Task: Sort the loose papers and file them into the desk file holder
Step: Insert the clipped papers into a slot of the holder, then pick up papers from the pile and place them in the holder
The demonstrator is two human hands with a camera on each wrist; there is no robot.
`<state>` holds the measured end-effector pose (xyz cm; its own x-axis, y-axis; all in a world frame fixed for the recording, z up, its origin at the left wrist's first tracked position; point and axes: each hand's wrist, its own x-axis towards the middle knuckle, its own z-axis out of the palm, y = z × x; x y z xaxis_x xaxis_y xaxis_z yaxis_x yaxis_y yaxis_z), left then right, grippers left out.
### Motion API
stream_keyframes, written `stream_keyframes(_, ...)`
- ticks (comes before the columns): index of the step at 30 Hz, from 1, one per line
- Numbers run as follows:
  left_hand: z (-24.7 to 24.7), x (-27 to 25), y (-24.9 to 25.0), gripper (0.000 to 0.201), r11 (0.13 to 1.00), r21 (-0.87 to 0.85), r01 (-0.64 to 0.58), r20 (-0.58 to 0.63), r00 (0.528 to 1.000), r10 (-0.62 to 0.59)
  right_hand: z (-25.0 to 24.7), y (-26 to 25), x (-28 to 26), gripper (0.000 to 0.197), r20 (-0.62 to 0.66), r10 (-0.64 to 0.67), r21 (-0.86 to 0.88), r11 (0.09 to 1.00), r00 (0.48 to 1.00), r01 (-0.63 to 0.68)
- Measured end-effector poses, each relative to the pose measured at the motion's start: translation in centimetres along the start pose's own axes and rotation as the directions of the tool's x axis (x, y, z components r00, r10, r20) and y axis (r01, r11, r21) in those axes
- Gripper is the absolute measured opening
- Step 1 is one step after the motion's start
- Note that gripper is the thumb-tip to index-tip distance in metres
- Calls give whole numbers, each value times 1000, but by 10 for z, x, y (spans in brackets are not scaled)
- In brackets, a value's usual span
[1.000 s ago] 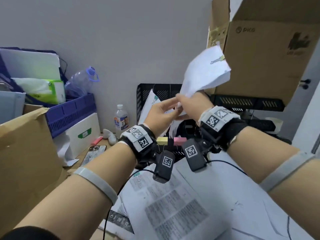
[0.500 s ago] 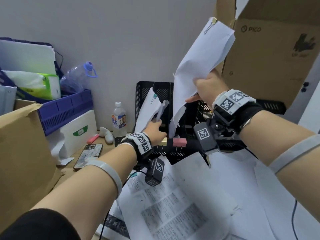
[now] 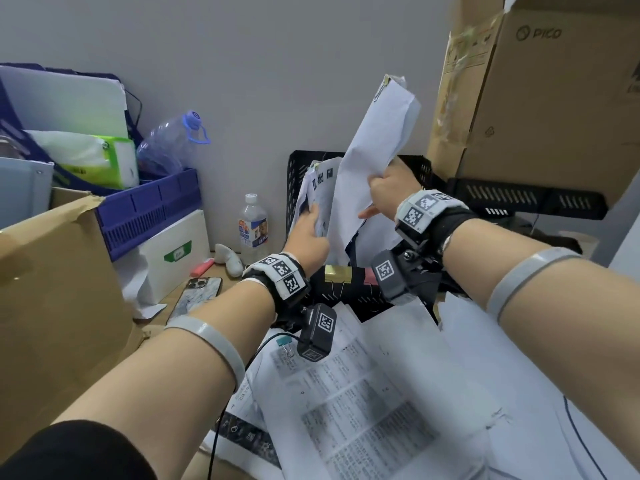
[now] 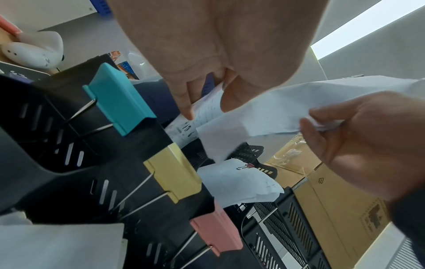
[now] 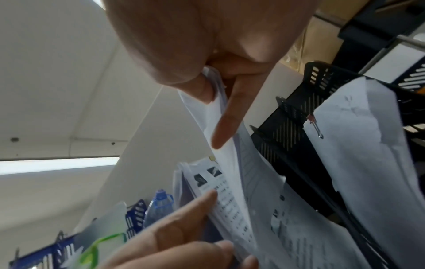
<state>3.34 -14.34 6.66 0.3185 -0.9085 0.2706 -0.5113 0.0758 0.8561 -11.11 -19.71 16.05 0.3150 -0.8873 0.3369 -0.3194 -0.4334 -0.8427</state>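
My right hand (image 3: 384,192) grips a clipped sheaf of white papers (image 3: 377,133) upright over the black mesh file holder (image 3: 294,174); its lower edge hangs into the holder. In the right wrist view thumb and forefinger pinch the white papers (image 5: 220,127). My left hand (image 3: 308,233) holds the printed papers (image 3: 320,188) that stand in the holder's left slot, fingers and thumb on either side of these printed papers (image 4: 202,112). Another clipped sheaf (image 5: 368,145) sits in a slot further right. Several loose printed sheets (image 3: 363,410) lie on the desk under my arms.
Teal (image 4: 119,98), yellow (image 4: 174,171) and pink (image 4: 216,231) binder clips sit on the holder's front edge. A large cardboard box (image 3: 554,98) overhangs at right, another box (image 3: 52,289) stands left. A blue crate (image 3: 149,209), water bottle (image 3: 252,226) and phone (image 3: 197,296) stand behind.
My hands have parted. The right hand raised the white sheaf, then brought it lower and leftward over the holder. The left hand reached up to the printed papers in the left slot.
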Motion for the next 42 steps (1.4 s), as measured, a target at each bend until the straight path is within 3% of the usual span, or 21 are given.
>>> stream_keyframes(3,2,1,-1,76,999,-25,-32,-8,999,32,13,6,8,50,-43,-19,-138,990,999,12)
stream_keyframes(6,3,3,-5,75,999,0,-40,1,999,40,32,22,7,57,29,56,-250,967,998,-47)
stream_keyframes(9,4,7,-9,78,999,22,-38,30,999,37,47,41,7,19,48,163,-231,962,985,-148)
stream_keyframes(12,6,8,-10,77,1000,12,-15,42,999,14,53,51,8,37,57,199,-335,927,978,-169)
stream_keyframes(15,9,11,-12,75,1000,-13,-26,51,998,27,53,48,3,41,20,135,-398,910,991,-116)
stream_keyframes(17,11,10,-13,75,999,-24,-39,55,998,40,55,46,-2,39,86,145,-431,897,986,-95)
stream_keyframes(21,8,2,-17,71,992,-70,-103,64,992,108,55,47,-17,31,240,212,-427,899,947,-92)
stream_keyframes(24,0,-11,-21,49,983,-162,-89,81,991,103,49,59,-33,28,305,318,-338,917,898,-210)
stream_keyframes(28,-17,-38,-28,15,936,-342,80,139,990,-34,37,82,-64,27,415,485,-511,824,770,-244)
stream_keyframes(33,-25,-68,-61,15,951,-105,290,343,908,-239,32,118,-103,42,387,600,-617,733,700,-287)
stream_keyframes(36,-20,-84,-88,14,940,-60,336,338,893,-297,35,133,-124,39,367,593,-613,734,717,-293)
stream_keyframes(42,-14,-103,-106,19,944,-159,289,183,948,-259,35,148,-157,9,353,437,-432,861,827,-270)
